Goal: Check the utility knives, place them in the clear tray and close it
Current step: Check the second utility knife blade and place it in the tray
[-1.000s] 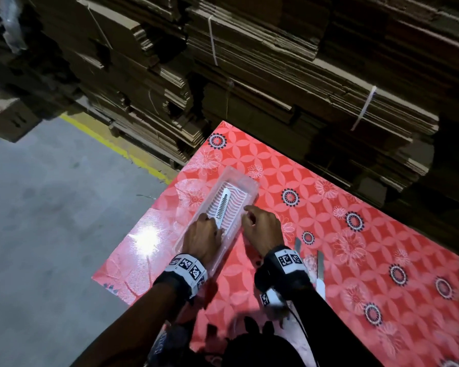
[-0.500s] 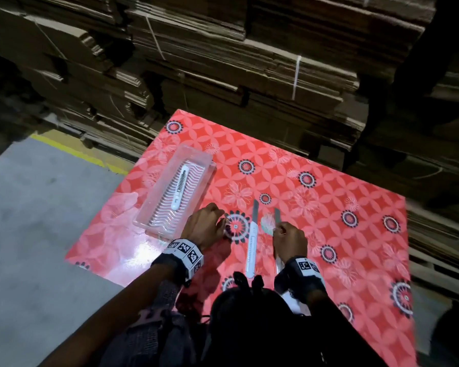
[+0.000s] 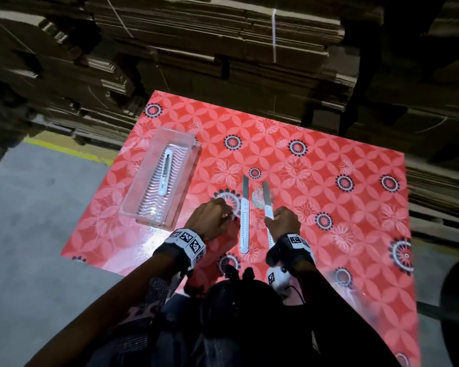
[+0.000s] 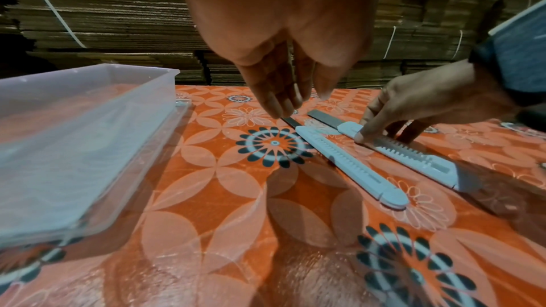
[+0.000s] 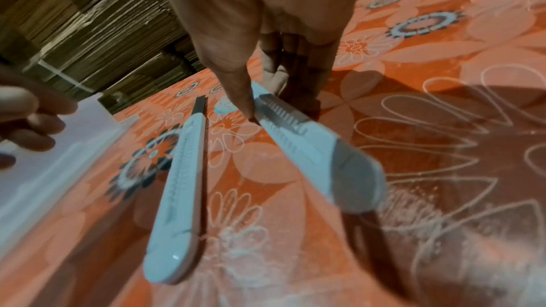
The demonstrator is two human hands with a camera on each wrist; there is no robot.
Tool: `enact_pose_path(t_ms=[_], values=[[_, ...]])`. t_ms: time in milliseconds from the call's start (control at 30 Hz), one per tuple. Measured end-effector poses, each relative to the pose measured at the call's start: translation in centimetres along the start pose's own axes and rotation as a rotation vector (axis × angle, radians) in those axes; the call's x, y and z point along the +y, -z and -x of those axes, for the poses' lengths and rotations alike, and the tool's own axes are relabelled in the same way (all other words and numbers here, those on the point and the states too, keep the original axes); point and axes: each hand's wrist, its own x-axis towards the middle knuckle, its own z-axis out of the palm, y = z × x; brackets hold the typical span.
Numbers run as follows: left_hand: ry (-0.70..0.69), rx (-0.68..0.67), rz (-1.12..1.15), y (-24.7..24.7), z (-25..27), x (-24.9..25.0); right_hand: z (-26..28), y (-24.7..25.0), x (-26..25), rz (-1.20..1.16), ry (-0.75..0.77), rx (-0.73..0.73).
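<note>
Right hand point(image 3: 285, 221): thumb and fingers pinch the right knife point(image 5: 298, 146) at its slider end, handle lifting off the table, blade point(image 3: 267, 193) fully out. Left hand point(image 3: 212, 219): fingers loosely extended, holding nothing, hovering just beside the left knife point(image 3: 244, 226), which lies flat with its blade out too. Clear tray point(image 3: 143, 207) sits to the left, one knife point(image 3: 166, 174) already inside; can't tell where its lid is. My read: retract each blade with the slider before lifting, grip the handle only, lay both parallel to the one inside. Red patterned tablecloth point(image 3: 329, 194) looks glossy, so knives may slide.
</note>
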Motion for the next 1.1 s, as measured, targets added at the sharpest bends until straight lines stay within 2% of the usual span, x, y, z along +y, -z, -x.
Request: enact_pose_path(t_ms=[100,200,300,433,533,700,833,1100], values=[[-0.005,-0.029,0.065,0.2,-0.5,0.4,0.1,0.5,-0.4,-0.127,-0.044,-0.040],[-0.007,-0.052,0.218,1.5,-1.5,1.4,0.8,1.8,-1.2,-0.401,-0.012,-0.095],[0.049,-0.015,0.491,2.8,-2.8,2.3,2.7,4.4,-2.4,-0.690,0.051,-0.107],[0.094,0.017,0.981,4.6,-5.2,4.8,5.4,9.1,-4.7,-0.877,0.153,-0.151],[0.028,-0.012,1.206,6.7,-6.0,8.0,6.8,12.1,-5.4,-0.912,0.257,-0.079],[0.008,0.065,1.378,7.2,-6.4,8.6,6.8,12.6,-6.6,-0.903,0.291,-0.076],[-0.077,0.087,1.385,8.7,-6.6,10.2,7.3,14.0,-7.7,-0.956,0.294,-0.013],[-0.098,0.154,1.412,10.3,-6.6,10.9,7.6,14.9,-9.4,-0.991,0.290,0.018]])
